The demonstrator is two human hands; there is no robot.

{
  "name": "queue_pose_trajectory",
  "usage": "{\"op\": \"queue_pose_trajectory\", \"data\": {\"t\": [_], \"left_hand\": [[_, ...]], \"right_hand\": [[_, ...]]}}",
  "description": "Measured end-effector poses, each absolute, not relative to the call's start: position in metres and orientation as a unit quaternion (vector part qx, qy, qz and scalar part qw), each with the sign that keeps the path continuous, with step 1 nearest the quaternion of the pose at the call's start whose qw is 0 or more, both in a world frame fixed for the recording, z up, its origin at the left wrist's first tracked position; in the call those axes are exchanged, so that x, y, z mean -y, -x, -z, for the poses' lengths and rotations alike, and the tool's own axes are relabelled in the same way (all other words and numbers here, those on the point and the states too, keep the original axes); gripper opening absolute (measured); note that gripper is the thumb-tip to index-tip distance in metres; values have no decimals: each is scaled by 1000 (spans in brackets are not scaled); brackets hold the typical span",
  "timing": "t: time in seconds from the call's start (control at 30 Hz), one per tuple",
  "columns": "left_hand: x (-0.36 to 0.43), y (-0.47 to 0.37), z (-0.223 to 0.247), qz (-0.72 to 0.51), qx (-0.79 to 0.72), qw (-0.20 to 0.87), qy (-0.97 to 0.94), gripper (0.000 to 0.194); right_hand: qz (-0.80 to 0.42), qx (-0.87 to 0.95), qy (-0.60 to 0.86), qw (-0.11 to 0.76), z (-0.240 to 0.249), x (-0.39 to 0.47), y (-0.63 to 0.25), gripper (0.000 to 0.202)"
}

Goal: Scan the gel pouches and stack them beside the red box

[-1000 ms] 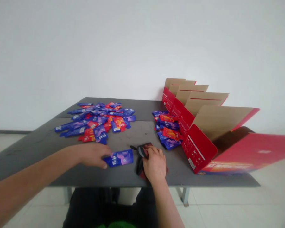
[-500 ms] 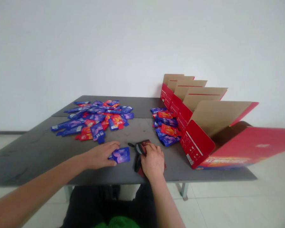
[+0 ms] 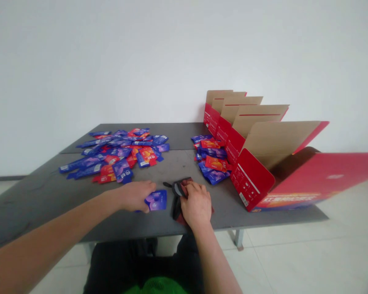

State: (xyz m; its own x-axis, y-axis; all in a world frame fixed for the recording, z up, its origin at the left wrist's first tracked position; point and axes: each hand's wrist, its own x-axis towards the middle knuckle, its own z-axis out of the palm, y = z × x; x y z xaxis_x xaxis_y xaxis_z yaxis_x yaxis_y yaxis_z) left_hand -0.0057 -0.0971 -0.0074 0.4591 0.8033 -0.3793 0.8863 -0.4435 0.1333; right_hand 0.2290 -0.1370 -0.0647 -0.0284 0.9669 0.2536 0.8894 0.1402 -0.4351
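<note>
- My left hand [image 3: 137, 197] has its thumb and fingers closed on the left end of a blue packet [image 3: 158, 200], which lies in front of me, its printed face up
- My right hand [image 3: 198, 205] lies over a black and dark red item [image 3: 178, 190], its fingers bent onto it; whether they grip it or only press, I cannot tell
- The blue packet sits just left of that item, the two apart, both at the near side of the grey table [image 3: 184, 165]
- Beyond my left hand spreads a large pile of blue and red packets [image 3: 118, 153]
- A smaller pile [image 3: 213, 157] lies beyond my right hand, beside a row of open red cartons [image 3: 251, 179]
</note>
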Motion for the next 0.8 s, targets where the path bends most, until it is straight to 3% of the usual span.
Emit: {"op": "queue_pose_trajectory", "data": {"t": [0.43,0.67,0.73,0.8], "left_hand": [[66,43,18,96,-452,270,-845,18],[33,79,30,91,-462,517,-715,34],[21,85,28,98,-482,519,-699,38],[7,87,19,101,-543,440,-709,41]], "right_hand": [[-98,692,645,308,65,139,-227,16],[-122,679,640,337,67,141,-228,12],[-127,676,638,346,67,141,-227,12],[-132,676,635,351,68,141,-227,11]]}}
